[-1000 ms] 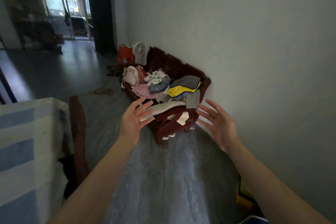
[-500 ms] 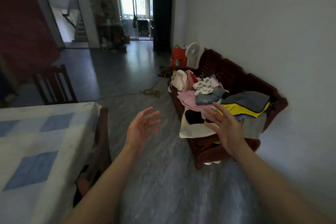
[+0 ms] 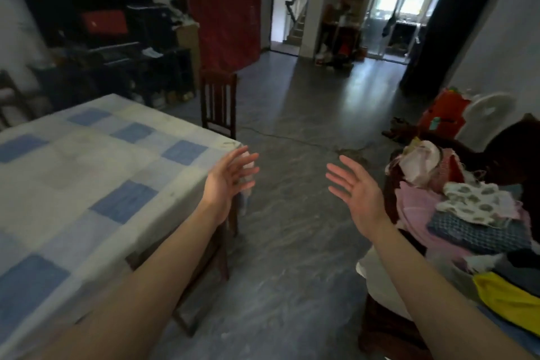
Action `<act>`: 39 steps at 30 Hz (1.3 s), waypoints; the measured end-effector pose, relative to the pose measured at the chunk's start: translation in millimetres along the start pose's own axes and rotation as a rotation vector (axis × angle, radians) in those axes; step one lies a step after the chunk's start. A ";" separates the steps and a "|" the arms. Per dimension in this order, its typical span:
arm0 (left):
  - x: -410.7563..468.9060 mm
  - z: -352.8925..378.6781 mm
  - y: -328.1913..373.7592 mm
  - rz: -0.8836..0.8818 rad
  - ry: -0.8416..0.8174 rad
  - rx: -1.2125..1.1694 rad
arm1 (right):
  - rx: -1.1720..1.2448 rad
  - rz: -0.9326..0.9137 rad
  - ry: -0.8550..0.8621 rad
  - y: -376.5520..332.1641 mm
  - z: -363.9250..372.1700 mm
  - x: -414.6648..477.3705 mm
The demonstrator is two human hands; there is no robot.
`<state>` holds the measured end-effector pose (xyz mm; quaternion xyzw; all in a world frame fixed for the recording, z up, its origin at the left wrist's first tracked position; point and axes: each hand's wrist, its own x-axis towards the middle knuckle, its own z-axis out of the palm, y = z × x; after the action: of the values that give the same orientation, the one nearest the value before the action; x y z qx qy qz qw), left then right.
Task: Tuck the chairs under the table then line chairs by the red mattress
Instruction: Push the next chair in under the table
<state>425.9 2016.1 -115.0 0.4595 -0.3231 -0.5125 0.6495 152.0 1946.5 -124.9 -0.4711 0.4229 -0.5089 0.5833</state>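
Observation:
A table (image 3: 96,172) under a white and blue checked cloth fills the left. One dark wooden chair (image 3: 217,102) stands at its far corner with its back to me. A second dark chair (image 3: 216,254) is pushed under the near side, mostly hidden by my left forearm. The red mattress (image 3: 222,6) leans upright against the far wall. My left hand (image 3: 229,181) hovers over the table's corner, fingers spread, holding nothing. My right hand (image 3: 355,188) hangs over the floor, fingers straight, also holding nothing.
A dark wooden bench (image 3: 388,327) piled with clothes (image 3: 467,207) lines the right wall. A red container (image 3: 444,111) and a white fan (image 3: 488,111) stand beyond it. Dark shelving (image 3: 117,61) with clutter is behind the table. A cable (image 3: 292,139) crosses the grey floor.
The view has swung left, from the bench and wall to the table, far chair and red mattress. Both hands stayed raised, with straight fingers and nothing in them.

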 end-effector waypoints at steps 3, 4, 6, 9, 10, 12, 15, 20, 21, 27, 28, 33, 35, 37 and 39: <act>15.7 -25.6 -6.7 0.038 0.114 -0.010 | -0.058 0.038 -0.107 20.6 26.8 50.3; 21.0 -36.2 -10.5 0.047 0.158 -0.018 | -0.081 0.044 -0.146 28.4 38.0 65.2; 29.0 -57.8 -16.9 0.057 0.246 -0.040 | -0.131 0.064 -0.245 43.7 64.1 91.7; 38.0 -85.1 -23.6 0.074 0.369 -0.042 | -0.223 0.089 -0.397 61.5 104.8 125.6; 40.3 -93.1 -26.0 0.082 0.406 -0.031 | -0.246 0.090 -0.445 67.5 116.7 136.3; 43.7 -109.5 -27.3 0.109 0.485 -0.002 | -0.261 0.086 -0.514 78.6 140.4 160.3; 38.8 -132.8 -31.5 0.125 0.599 0.046 | -0.281 0.097 -0.594 97.2 168.4 193.7; 14.0 -165.2 -40.2 0.183 0.811 0.165 | -0.404 0.056 -0.744 148.0 205.0 234.2; 9.2 -169.1 -43.3 0.200 0.850 0.191 | -0.425 0.050 -0.771 160.0 211.8 243.4; -12.3 -181.8 -76.1 0.191 1.026 0.440 | -0.520 -0.102 -0.952 204.4 242.0 291.8; -16.4 -183.0 -82.4 0.169 1.070 0.485 | -0.537 -0.110 -0.981 209.5 244.7 298.8; -26.6 -195.1 -119.8 0.022 1.276 0.518 | -0.499 -0.009 -1.059 244.0 241.5 318.7; -27.1 -198.7 -130.4 0.069 1.367 0.343 | -0.471 0.060 -1.074 247.8 242.2 318.5; -25.8 -202.4 -138.2 0.092 1.412 0.194 | -0.433 0.129 -1.071 249.1 242.5 319.4; -21.2 -206.4 -144.8 0.074 1.432 0.162 | -0.422 0.144 -1.048 249.5 242.2 318.1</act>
<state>550.7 2083.8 -324.5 0.7181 0.1298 -0.0375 0.6827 475.9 1669.2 -325.7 -0.7371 0.2004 -0.0707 0.6415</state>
